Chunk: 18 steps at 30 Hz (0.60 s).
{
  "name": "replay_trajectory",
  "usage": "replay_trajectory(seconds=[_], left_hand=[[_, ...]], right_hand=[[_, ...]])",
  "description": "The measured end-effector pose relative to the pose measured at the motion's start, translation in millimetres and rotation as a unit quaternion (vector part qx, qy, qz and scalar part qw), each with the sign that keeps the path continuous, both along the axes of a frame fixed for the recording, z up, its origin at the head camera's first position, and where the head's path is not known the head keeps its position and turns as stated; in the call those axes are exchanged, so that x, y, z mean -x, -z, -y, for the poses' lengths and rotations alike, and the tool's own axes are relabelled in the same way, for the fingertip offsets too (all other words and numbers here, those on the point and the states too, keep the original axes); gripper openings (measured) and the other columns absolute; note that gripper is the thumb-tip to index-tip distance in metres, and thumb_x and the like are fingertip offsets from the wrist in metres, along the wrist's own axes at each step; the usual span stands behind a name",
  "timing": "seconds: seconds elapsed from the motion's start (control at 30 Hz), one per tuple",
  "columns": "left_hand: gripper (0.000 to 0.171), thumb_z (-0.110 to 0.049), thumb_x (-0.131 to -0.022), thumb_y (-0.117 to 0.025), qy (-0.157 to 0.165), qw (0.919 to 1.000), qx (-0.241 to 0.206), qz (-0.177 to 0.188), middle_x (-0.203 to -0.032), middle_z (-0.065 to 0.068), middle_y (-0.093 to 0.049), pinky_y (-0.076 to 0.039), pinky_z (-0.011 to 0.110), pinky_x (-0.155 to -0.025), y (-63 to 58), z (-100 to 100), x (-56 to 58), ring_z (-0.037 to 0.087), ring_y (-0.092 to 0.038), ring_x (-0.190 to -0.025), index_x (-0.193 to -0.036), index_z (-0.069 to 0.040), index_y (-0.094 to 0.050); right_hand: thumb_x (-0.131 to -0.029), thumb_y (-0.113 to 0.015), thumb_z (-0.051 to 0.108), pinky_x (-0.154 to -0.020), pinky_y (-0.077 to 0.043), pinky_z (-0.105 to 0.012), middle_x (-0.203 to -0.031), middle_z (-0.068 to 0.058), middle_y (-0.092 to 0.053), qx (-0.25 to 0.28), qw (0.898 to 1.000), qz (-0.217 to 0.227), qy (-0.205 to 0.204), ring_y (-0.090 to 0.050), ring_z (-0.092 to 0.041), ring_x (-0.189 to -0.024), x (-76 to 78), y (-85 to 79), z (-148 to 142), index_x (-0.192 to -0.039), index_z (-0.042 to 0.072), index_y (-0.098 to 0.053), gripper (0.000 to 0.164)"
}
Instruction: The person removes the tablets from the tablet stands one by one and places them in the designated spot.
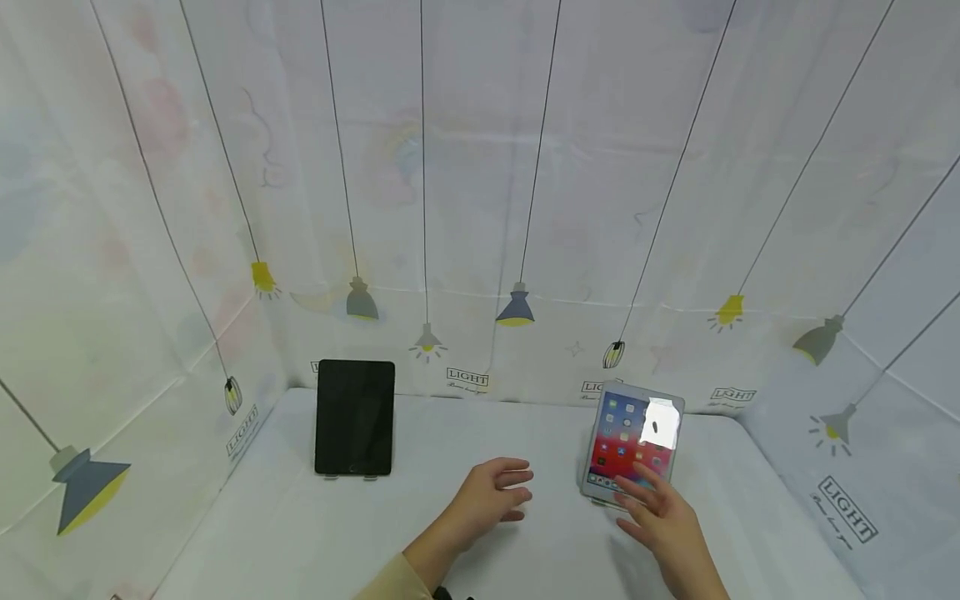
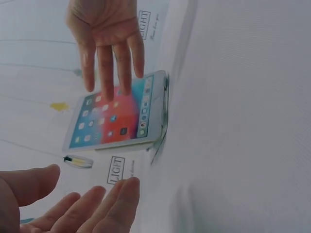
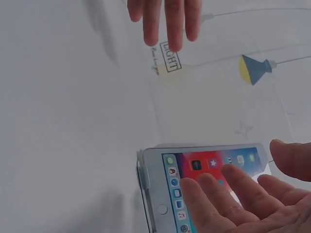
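**Left hand (image 1: 491, 500) and right hand (image 1: 666, 529), both unclenched, by a lit white tablet (image 1: 622, 433)**

Both hands have their fingers released, loosely bent and grasping nothing. The right hand's fingers overlap the lower part of the lit white tablet's screen; whether they touch the glass I cannot tell. The left hand hangs to the tablet's left, apart from it.

The tablet leans back on the white table (image 1: 465, 429), near the patterned cloth (image 1: 480, 208) behind. Its pale frame surrounds rows of app icons on a blue-to-red background, with a dock along the bottom and a round home button (image 3: 162, 209) below that. A white glare — with a small dark spot in it — covers part of the screen's upper right.

A small pale clip (image 3: 145, 177) holds the tablet's lower edge. Well apart, to the left, a black tablet (image 1: 355, 417) stands with its screen dark, two small feet (image 1: 369, 477) showing beneath.

Each tablet hides part of the cloth's printed lettering. A beige sleeve (image 1: 393, 581) is cut off at the bottom edge, and beside it a black object (image 1: 442, 593) is too cropped to identify. The right wrist view shows only the left hand's fingers.
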<state>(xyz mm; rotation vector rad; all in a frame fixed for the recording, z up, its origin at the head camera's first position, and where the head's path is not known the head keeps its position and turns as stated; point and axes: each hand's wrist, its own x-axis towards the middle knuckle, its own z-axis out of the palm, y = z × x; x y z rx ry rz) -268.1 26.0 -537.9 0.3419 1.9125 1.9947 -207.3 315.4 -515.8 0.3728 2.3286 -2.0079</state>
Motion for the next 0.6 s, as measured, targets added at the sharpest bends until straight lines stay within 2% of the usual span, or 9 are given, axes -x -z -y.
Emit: replay_trajectory(seconds=[0.2, 0.37, 0.5, 0.6], left_hand=[[0.045, -0.01, -0.099, -0.077, 0.023, 0.9985, -0.034, 0.037, -0.141, 0.014, -0.072, -0.067, 0.049, -0.089, -4.2, -8.0, 4.5, 0.028, -0.077, -0.116, -0.142, -0.007, -0.064], [0.046, -0.012, -0.1, -0.077, 0.04, 0.9965, -0.047, 0.056, -0.14, 0.012, -0.073, -0.067, 0.048, -0.092, -7.7, -15.7, 10.1, 0.029, -0.077, -0.118, -0.144, -0.008, -0.064], [0.046, -0.011, -0.1, -0.077, 0.045, 0.9952, -0.06, 0.063, -0.139, 0.012, -0.074, -0.067, 0.047, -0.093, -9.3, -22.7, 16.4, 0.032, -0.076, -0.121, -0.144, -0.008, -0.064], [0.047, -0.009, -0.1, -0.075, 0.045, 0.9945, -0.068, 0.065, -0.142, 0.016, -0.072, -0.066, 0.047, -0.096, -9.5, -26.7, 21.6, 0.031, -0.075, -0.123, -0.145, -0.007, -0.063]], right_hand=[[-0.114, -0.056, 0.018, -0.105, -0.061, -0.048, -0.17, -0.025, -0.04, 0.008, 1.0, 0.015, 0.014, -0.065, -0.03, -0.138, 1.3, -5.4, -13.1, -0.172, 0.015, -0.021, 0.068], [-0.113, -0.057, 0.02, -0.104, -0.062, -0.043, -0.171, -0.023, -0.04, 0.005, 1.0, 0.017, 0.017, -0.071, -0.012, -0.124, 1.9, -8.8, -25.7, -0.172, 0.017, -0.02, 0.07], [-0.113, -0.057, 0.02, -0.104, -0.062, -0.042, -0.171, -0.022, -0.04, -0.008, 1.0, 0.019, 0.016, -0.071, -0.003, -0.117, 3.5, -11.7, -35.7, -0.173, 0.017, -0.018, 0.071], [-0.113, -0.057, 0.019, -0.104, -0.062, -0.04, -0.169, -0.018, -0.046, -0.013, 1.0, 0.01, 0.015, -0.07, 0.0, -0.114, 3.4, -13.6, -43.2, -0.173, 0.017, -0.019, 0.071]])
